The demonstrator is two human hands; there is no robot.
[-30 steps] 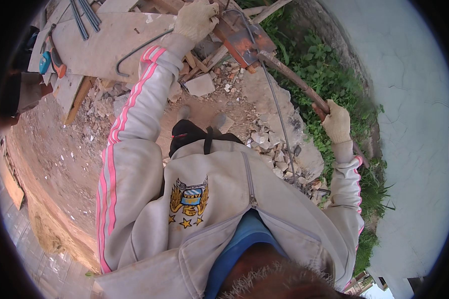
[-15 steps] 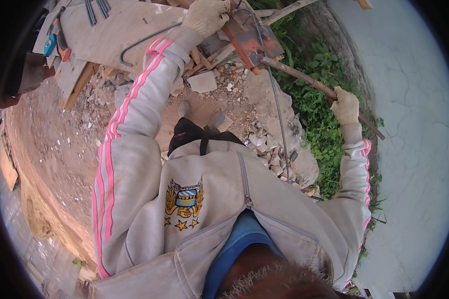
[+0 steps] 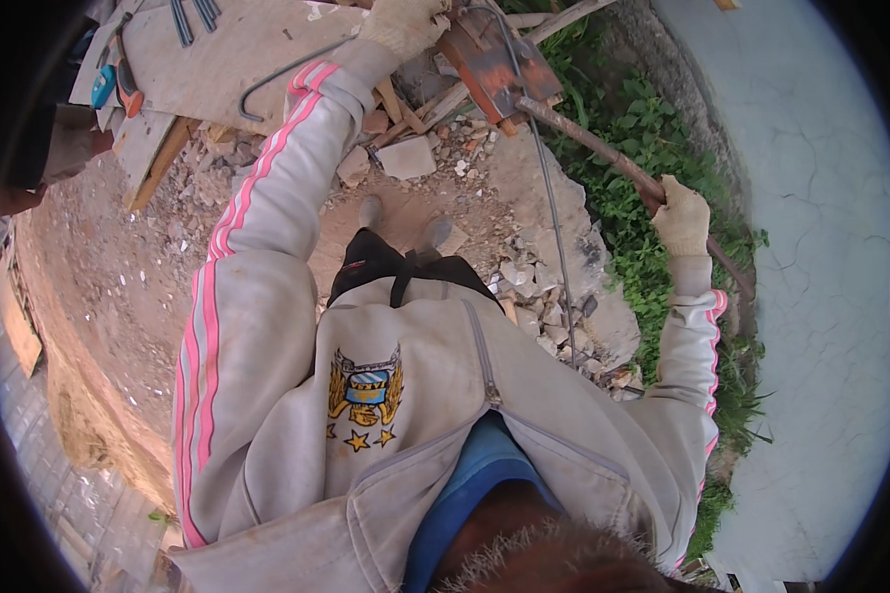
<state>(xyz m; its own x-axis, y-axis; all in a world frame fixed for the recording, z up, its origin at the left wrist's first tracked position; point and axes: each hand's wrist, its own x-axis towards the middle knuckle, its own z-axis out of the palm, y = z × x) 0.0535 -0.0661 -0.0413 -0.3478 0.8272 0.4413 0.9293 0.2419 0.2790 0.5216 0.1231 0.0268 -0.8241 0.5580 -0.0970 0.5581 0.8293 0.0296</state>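
My left hand (image 3: 403, 27), in a pale knitted glove, is curled at the top edge around a thin steel rod (image 3: 289, 71). The rod's left end is bent into a hook; the fingers are partly cut off by the frame. Just right of this hand is a rusty metal plate (image 3: 494, 84) on wood, crossed by a bent length of rod that runs down toward my jacket. My right hand (image 3: 682, 215), also gloved, is wrapped round a rusty pipe (image 3: 598, 146). Its far end meets the plate's edge, and its near end slants past my hand toward the wall.
A wooden board (image 3: 237, 54) at the upper left carries a hammer (image 3: 127, 89), a teal tape measure (image 3: 103, 87) and several short rods (image 3: 181, 22). Rubble (image 3: 534, 287) and a broken slab (image 3: 554, 208) lie around my feet. Green plants (image 3: 633, 227) border a pale wall (image 3: 821, 247). Another person's arm (image 3: 74, 148) shows at the left.
My right hand and the pipe have swung slightly toward me, so the pipe slants more steeply. My left hand keeps its grip and has shifted a little up and left.
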